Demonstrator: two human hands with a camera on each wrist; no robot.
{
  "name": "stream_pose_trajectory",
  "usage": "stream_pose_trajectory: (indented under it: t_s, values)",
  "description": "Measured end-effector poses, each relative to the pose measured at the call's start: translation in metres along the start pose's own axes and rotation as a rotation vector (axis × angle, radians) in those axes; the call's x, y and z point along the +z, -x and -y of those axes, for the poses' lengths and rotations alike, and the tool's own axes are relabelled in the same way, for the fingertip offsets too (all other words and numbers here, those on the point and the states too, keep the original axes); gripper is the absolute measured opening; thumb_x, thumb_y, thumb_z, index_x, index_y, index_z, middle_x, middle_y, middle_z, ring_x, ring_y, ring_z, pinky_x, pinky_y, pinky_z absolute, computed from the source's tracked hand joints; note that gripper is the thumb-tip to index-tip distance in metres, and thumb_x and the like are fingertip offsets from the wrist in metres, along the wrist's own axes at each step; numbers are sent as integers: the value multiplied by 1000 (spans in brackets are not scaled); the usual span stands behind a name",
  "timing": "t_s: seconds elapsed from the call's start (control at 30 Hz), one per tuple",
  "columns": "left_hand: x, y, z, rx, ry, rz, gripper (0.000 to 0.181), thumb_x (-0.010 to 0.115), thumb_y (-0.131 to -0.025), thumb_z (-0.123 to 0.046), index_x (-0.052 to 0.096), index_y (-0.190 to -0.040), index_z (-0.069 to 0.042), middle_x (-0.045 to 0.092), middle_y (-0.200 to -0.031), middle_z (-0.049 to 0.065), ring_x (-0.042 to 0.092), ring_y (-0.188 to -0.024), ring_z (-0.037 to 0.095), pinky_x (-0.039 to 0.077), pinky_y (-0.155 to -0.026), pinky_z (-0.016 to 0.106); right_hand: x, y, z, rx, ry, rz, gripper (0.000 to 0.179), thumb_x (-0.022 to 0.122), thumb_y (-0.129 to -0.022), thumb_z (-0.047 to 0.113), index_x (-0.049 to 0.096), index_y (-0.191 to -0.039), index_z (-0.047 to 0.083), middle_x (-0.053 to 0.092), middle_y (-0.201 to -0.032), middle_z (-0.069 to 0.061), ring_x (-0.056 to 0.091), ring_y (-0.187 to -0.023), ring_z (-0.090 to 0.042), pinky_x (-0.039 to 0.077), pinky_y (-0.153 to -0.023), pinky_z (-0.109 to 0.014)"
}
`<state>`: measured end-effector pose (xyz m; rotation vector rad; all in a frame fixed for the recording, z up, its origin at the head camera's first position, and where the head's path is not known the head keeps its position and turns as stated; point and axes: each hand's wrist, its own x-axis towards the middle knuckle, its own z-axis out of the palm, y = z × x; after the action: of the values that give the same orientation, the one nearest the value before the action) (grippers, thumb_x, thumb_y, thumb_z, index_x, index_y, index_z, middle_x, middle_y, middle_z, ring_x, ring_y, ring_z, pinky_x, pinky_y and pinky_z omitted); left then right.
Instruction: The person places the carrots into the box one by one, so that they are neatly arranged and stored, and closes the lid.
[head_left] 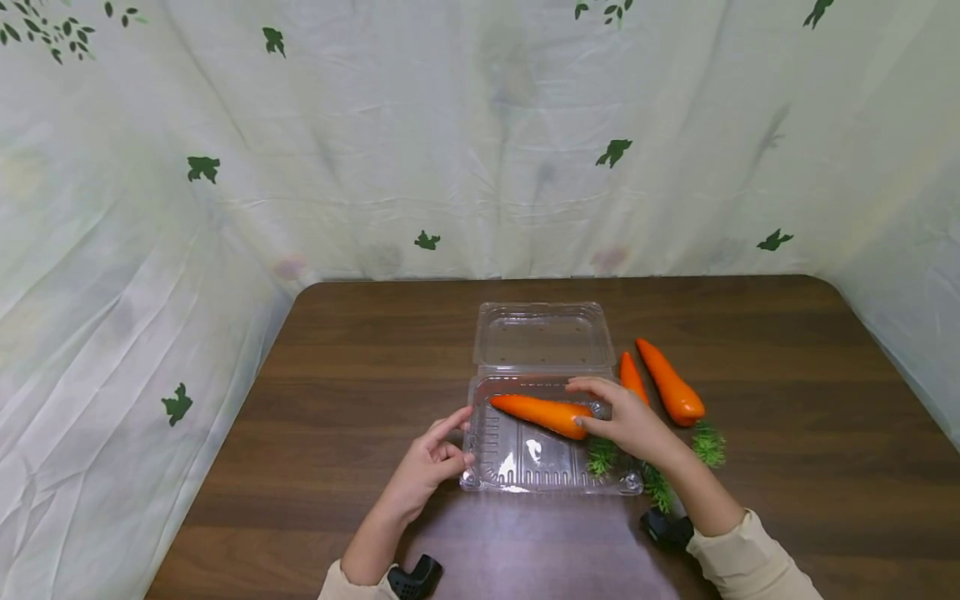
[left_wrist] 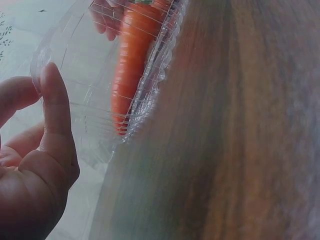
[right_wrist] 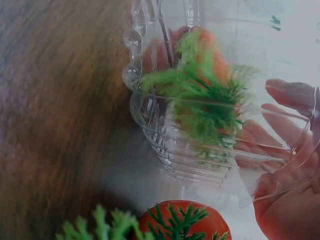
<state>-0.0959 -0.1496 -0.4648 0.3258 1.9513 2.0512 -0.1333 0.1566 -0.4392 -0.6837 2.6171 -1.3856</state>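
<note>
An orange carrot (head_left: 540, 413) lies slanted in the base of a clear plastic clamshell box (head_left: 517, 485), its tip toward the upper left. Its feathery green top (head_left: 602, 458) is at the box's right side. My right hand (head_left: 622, 421) reaches over the right wall with fingers spread; the thumb tip is at the carrot's thick end. At the left wall is my left hand (head_left: 427, 467), index finger and thumb apart, their tips right at the rim. The left wrist view shows the carrot (left_wrist: 132, 60) through the ribbed wall.
The clear lid (head_left: 543, 337) lies folded back behind the base. Right of the box are two more carrots, one large (head_left: 671, 383) and one partly hidden (head_left: 632, 377) by my right hand, with green tops (head_left: 708, 444). Everything rests on a brown wooden table (head_left: 360, 358) before a white curtain (head_left: 375, 150).
</note>
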Motion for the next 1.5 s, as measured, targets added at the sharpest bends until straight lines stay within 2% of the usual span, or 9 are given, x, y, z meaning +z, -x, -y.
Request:
stream_pose_trajectory:
  t_s: [0.2,0.47,0.6,0.73,0.83,0.97,1.2,1.33,1.5]
  values:
    - [0,0,-1,-4,-4,-3,60,61,-79,7,37,-134,1,34,-119,24,51,-66,8,40,-58,15,0,0,-2,-2,-33,-15,42,66,-82,14,54,-121,6,48,-126,-6,46,-114,-26,38,-91,-43]
    - [0,0,-1,-9,3,-5,60,61,-79,7,37,-134,1,34,-118,22,51,-65,8,41,-58,15,-1,2,-1,28,-147,-53,44,66,-82,14,52,-123,7,52,-122,-9,47,-112,-29,38,-91,-45]
    - [0,1,-1,-25,6,-14,61,61,-79,7,38,-134,-1,35,-118,19,51,-65,8,41,-58,16,-3,5,11,24,-236,-74,43,64,-82,5,49,-123,1,50,-123,-17,45,-114,-35,35,-92,-49]
    - [0,1,-1,-32,2,-14,61,61,-79,6,38,-135,-1,36,-119,19,51,-66,9,42,-59,16,-6,8,24,-21,-281,-110,44,62,-82,0,47,-122,-4,48,-121,-23,44,-112,-39,34,-91,-52]
    - [0,0,-2,-37,0,-14,61,62,-79,6,38,-135,-2,36,-119,18,51,-66,9,42,-59,17,-7,9,24,-65,-282,-152,45,63,-81,-1,46,-122,-5,49,-120,-22,45,-112,-36,35,-90,-51]
    - [0,1,-2,-51,2,-18,61,62,-80,6,38,-135,-3,35,-119,17,51,-66,10,42,-59,16,-6,9,11,-137,-263,-219,48,64,-79,-2,45,-124,-4,49,-120,-21,46,-112,-27,38,-90,-43]
    - [1,1,-4,-51,13,-22,62,60,-80,7,37,-136,-4,34,-121,17,51,-66,9,42,-58,16,-8,15,1,-155,-267,-326,50,66,-79,1,47,-125,7,51,-123,-12,47,-114,-12,36,-92,-23]
    - [1,1,-4,-66,17,-26,62,60,-80,7,37,-136,-4,34,-121,16,51,-66,10,42,-59,17,-11,19,5,-153,-283,-395,52,65,-78,-4,47,-126,4,50,-122,-14,47,-113,-15,36,-92,-22]
    - [1,2,-8,-81,13,-19,61,59,-80,9,36,-136,-2,34,-121,17,51,-66,10,42,-59,16,-16,25,16,-201,-291,-522,54,62,-73,-17,46,-123,-7,49,-119,-25,47,-111,-30,37,-92,-25]
